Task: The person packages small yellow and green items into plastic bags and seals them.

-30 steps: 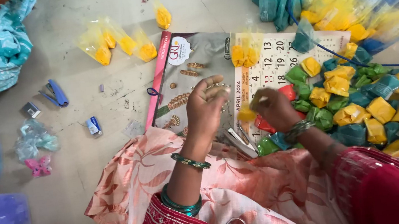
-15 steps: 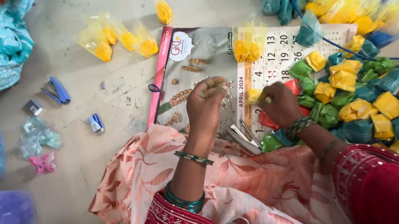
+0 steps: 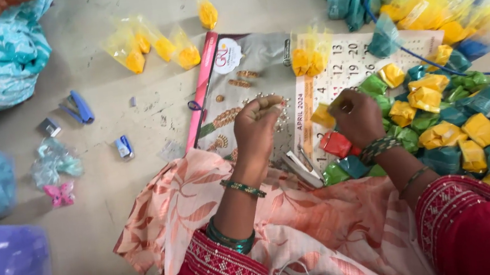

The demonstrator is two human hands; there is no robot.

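Hands over calendar [image 3: 337,72] | right hand [image 3: 357,117] fingers curled on yellow packet [image 3: 323,116] | left hand [image 3: 258,130] fingers loosely curled, hold unclear | stapler [image 3: 301,168] between wrists

Bare grey floor [image 3: 138,189] carries a calendar sheet [image 3: 350,70] under both hands' fingers, a blue stapler [image 3: 78,107] and small yellow packets [image 3: 147,44] well left of the left fingers [image 3: 266,106], and a green-yellow packet pile [image 3: 470,120] just right of the right fingers [image 3: 341,103].

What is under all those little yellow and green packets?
A wall calendar lies under the nearest packets, on the grey floor. The pile hides the calendar's right part, and the right hand covers some too.
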